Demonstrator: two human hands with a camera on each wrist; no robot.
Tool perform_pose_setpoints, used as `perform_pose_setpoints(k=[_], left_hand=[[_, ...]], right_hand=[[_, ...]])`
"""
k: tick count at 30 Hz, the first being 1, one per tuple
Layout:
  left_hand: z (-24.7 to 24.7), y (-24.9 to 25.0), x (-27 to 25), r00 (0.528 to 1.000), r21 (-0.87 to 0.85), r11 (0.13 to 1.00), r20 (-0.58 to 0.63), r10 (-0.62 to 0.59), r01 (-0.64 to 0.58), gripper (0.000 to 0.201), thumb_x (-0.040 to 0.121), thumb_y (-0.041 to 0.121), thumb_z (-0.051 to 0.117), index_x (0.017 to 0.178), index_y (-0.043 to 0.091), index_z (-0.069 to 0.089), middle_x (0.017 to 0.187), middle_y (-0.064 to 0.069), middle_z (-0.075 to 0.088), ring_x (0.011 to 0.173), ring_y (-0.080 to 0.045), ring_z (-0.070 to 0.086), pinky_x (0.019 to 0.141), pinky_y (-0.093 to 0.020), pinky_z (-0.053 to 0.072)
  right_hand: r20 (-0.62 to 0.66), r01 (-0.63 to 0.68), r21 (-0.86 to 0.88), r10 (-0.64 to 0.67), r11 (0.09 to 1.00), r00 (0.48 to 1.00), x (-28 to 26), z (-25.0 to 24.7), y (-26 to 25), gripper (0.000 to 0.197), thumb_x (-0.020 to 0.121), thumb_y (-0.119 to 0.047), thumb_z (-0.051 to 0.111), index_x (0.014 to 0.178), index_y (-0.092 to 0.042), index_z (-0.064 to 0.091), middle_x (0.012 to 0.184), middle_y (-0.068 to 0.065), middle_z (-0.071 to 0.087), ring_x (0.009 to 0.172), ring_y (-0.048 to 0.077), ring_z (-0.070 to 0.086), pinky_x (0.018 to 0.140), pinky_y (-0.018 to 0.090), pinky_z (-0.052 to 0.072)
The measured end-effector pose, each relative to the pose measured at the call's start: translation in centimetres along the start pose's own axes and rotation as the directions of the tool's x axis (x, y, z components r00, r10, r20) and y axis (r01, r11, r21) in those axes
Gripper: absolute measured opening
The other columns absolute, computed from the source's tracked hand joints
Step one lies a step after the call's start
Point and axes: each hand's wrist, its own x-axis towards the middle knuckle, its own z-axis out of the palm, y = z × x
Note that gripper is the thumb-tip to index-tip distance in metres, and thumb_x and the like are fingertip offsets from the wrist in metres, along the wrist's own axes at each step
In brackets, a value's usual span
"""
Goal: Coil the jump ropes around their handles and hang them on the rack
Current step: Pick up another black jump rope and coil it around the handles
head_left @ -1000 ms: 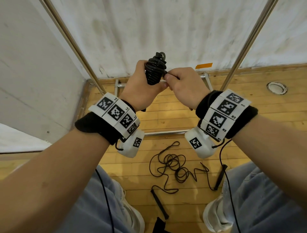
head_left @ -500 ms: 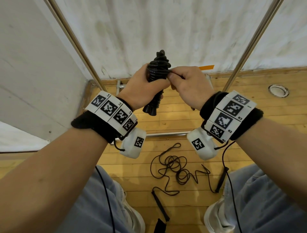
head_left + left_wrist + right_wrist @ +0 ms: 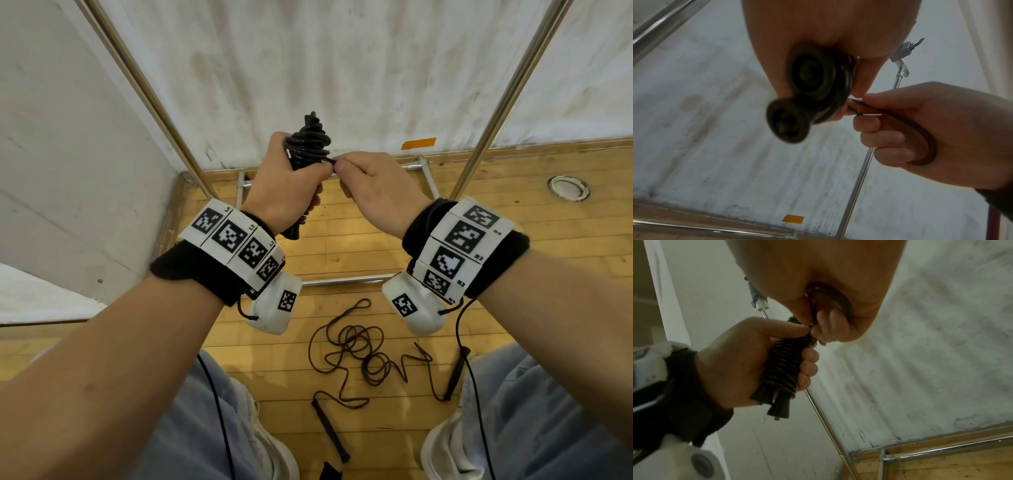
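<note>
My left hand (image 3: 291, 181) grips a black jump rope bundle (image 3: 308, 142), its cord coiled tightly around both handles (image 3: 781, 368). The handle ends (image 3: 795, 105) stick out below my fist. My right hand (image 3: 370, 185) pinches the last loop of cord (image 3: 920, 139) right beside the coil, thumb and forefinger together at it, the loop curving through the palm (image 3: 830, 296). A second black jump rope (image 3: 363, 356) lies uncoiled and tangled on the wooden floor between my feet, its handles (image 3: 330, 431) apart. The metal rack poles (image 3: 507, 99) rise on both sides of my hands.
The rack's base bars (image 3: 346, 281) lie on the wood floor (image 3: 548, 240) under my hands, against a white wall (image 3: 325, 68). An orange tape mark (image 3: 418, 143) is on the wall's foot. A round floor fitting (image 3: 568, 186) is at right. My shoes (image 3: 442, 448) flank the loose rope.
Both hands have kept the bundle at chest height while the right hand worked the cord's end; its pinch now sits lower on the coil, close against my left thumb.
</note>
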Motion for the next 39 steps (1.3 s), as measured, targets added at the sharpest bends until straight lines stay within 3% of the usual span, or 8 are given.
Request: perform_pose_setpoints(k=[5,11,19,22,25,28,34,39], left_hand=[[0.34,0.23,-0.04,0.983,-0.072,0.993,0.167,-0.076,0.089,0.03,0.082,0.019,0.05,0.108,0.029,0.038,0.082,-0.005,0.052,0.069,-0.016,0.052,0.059,-0.028,0.047],[-0.24,-0.27,0.19,0.987,0.091,0.995,0.158,0.032,-0.046,0.027,0.093,0.017,0.06,0.109,0.027,0.04,0.089,0.001,0.06,0.081,-0.019,0.065,0.077,-0.042,0.056],[-0.45,-0.05,-0.21,0.99,0.159,0.982,0.116,0.086,-0.104,0.038,0.07,0.023,0.079,0.094,0.031,0.05,0.086,0.0,0.063,0.074,-0.019,0.063,0.072,-0.041,0.057],[-0.33,0.21,-0.32,0.986,0.163,0.977,0.118,0.12,-0.139,0.039,0.07,0.018,0.079,0.096,0.032,0.054,0.078,0.009,0.061,0.062,-0.007,0.06,0.06,-0.027,0.053],[-0.18,0.35,-0.3,0.983,0.145,0.98,0.14,0.117,-0.138,0.04,0.073,0.008,0.073,0.096,0.032,0.051,0.072,0.012,0.058,0.054,0.0,0.054,0.053,-0.019,0.046],[-0.15,0.27,-0.21,0.988,0.085,0.994,0.141,0.055,-0.068,0.039,0.08,0.0,0.062,0.097,0.032,0.046,0.077,0.003,0.06,0.058,-0.011,0.062,0.056,-0.032,0.052],[-0.16,0.35,0.14,0.998,0.067,0.997,-0.06,0.035,-0.031,0.032,0.079,0.006,0.062,0.096,0.029,0.046,0.07,0.001,0.058,0.044,-0.009,0.053,0.041,-0.022,0.043],[-0.21,0.39,0.24,0.999,-0.017,0.999,0.004,-0.044,0.044,0.032,0.076,0.017,0.063,0.098,0.03,0.044,0.071,-0.002,0.055,0.05,-0.012,0.051,0.047,-0.028,0.043]], right_hand=[[-0.059,-0.031,-0.034,0.029,0.999,0.998,0.3,-0.13,0.49,0.034,0.098,-0.014,0.04,0.065,-0.013,0.051,0.06,-0.001,0.047,0.049,0.007,0.036,0.046,0.016,0.03],[-0.077,-0.041,-0.001,0.041,0.999,0.996,0.51,-0.41,0.7,0.027,0.095,-0.012,0.043,0.09,-0.005,0.069,0.072,-0.002,0.061,0.062,0.009,0.05,0.05,0.009,0.035],[-0.031,-0.047,0.083,0.05,0.995,0.998,0.26,-0.37,0.26,0.032,0.096,-0.012,0.045,0.073,-0.03,0.059,0.043,-0.014,0.05,0.041,0.002,0.04,0.046,0.015,0.033],[-0.02,-0.053,0.059,0.055,0.997,0.998,0.11,-0.48,0.17,0.034,0.097,-0.018,0.045,0.07,-0.036,0.055,0.041,-0.019,0.052,0.04,-0.001,0.045,0.046,0.011,0.036],[-0.018,-0.054,0.078,0.055,0.996,0.998,0.14,-0.63,0.14,0.028,0.097,-0.022,0.048,0.074,-0.032,0.06,0.05,-0.011,0.057,0.042,0.002,0.045,0.048,0.019,0.041],[-0.027,-0.061,0.105,0.064,0.993,0.998,0.32,-0.77,0.22,0.023,0.096,-0.026,0.049,0.082,-0.026,0.067,0.061,-0.006,0.06,0.044,0.005,0.044,0.046,0.022,0.041],[0.008,-0.034,0.102,0.033,0.994,0.999,0.21,-0.16,0.0,0.025,0.098,-0.019,0.044,0.084,-0.018,0.065,0.064,-0.011,0.058,0.043,0.004,0.04,0.046,0.017,0.034],[-0.005,-0.032,0.022,0.032,0.999,0.999,0.12,-0.15,0.0,0.03,0.098,-0.015,0.04,0.09,-0.004,0.067,0.068,-0.01,0.059,0.049,0.003,0.042,0.049,0.015,0.035]])
